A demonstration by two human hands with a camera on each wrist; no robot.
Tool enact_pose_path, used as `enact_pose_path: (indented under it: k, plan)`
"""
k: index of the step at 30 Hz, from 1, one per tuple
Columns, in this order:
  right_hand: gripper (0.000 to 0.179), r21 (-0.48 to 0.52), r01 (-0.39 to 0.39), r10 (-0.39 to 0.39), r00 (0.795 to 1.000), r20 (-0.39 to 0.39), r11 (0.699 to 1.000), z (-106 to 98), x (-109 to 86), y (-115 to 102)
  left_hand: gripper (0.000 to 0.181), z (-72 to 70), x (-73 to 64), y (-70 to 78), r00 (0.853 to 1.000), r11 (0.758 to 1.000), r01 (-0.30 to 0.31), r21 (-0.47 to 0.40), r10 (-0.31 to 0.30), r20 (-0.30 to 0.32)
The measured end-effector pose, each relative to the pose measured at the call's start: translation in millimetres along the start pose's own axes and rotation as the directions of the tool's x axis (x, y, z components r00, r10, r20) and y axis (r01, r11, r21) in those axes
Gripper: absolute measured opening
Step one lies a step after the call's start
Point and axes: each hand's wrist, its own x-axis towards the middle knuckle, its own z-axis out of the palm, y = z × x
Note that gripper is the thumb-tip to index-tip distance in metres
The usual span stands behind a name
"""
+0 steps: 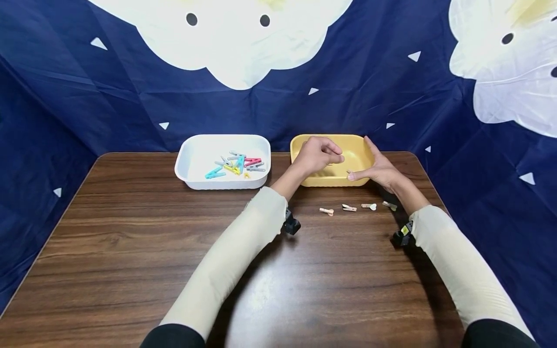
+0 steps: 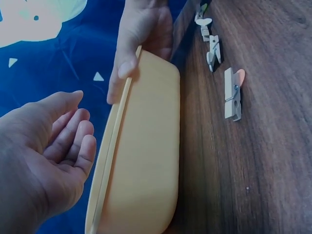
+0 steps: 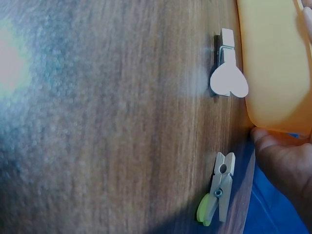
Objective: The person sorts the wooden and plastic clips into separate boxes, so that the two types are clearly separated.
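Observation:
My left hand [image 1: 319, 154] is over the yellow bin [image 1: 335, 181], its fingers loosely bent. In the left wrist view nothing shows between its thumb and fingers. My right hand [image 1: 379, 170] grips the right end of that bin, thumb on the front rim and fingers spread along the end wall. Small pale bits inside the bin are too small to make out. In front of it lies a row of several wooden clothespins: one with an orange tip [image 2: 233, 94], a pale one [image 2: 213, 52], one with a white heart [image 3: 229, 80] and one with a green piece [image 3: 204, 209].
Left of the yellow bin stands a white bin [image 1: 191, 181] holding several colored plastic clothespins [image 1: 239, 164]. Both are near the back edge of the brown wooden table [image 1: 130, 241]. Behind the table hangs a dark blue cloth [image 1: 130, 106] with white cloud shapes.

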Motion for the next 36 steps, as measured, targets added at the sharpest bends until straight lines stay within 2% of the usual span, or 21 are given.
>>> enact_pose_path:
  k: [6, 12, 22, 31, 33, 36]
  plan:
    - [0.149, 0.004, -0.003, 0.003, 1.0, 0.003, 1.0, 1, 0.7, 0, 0.013, 1.1, -7.6, 0.1, 0.998, 0.999, -0.047, 0.002, 0.047, 0.035]
    - [0.149, 0.018, 0.005, -0.005, 1.0, 0.006, 1.0, 0, 1.2, 0, 0.013, 1.1, -14.7, 3.6, 0.992, 0.999, -0.051, 0.007, 0.05, 0.117]
    - [0.147, 0.034, 0.023, -0.023, 1.0, 0.002, 0.999, 0, 0.3, 0, 0.015, 8.2, -31.7, 7.1, 0.974, 0.996, -0.079, -0.044, 0.087, 0.211]
    - [0.144, 0.026, 0.026, -0.026, 1.0, 0.011, 0.999, -2, -0.3, 0, 0.016, 20.4, -51.5, 10.7, 0.949, 0.991, -0.131, -0.021, 0.131, 0.285]
    - [0.144, 0.028, 0.024, -0.024, 1.0, 0.014, 0.999, -2, -0.5, 0, 0.016, 24.1, -56.5, 10.1, 0.944, 0.992, -0.125, -0.018, 0.124, 0.306]
    - [0.145, 0.031, 0.021, -0.021, 1.0, 0.015, 0.999, -1, -0.5, 0, 0.015, 30.1, -62.8, 8.1, 0.938, 0.996, -0.083, -0.018, 0.084, 0.336]
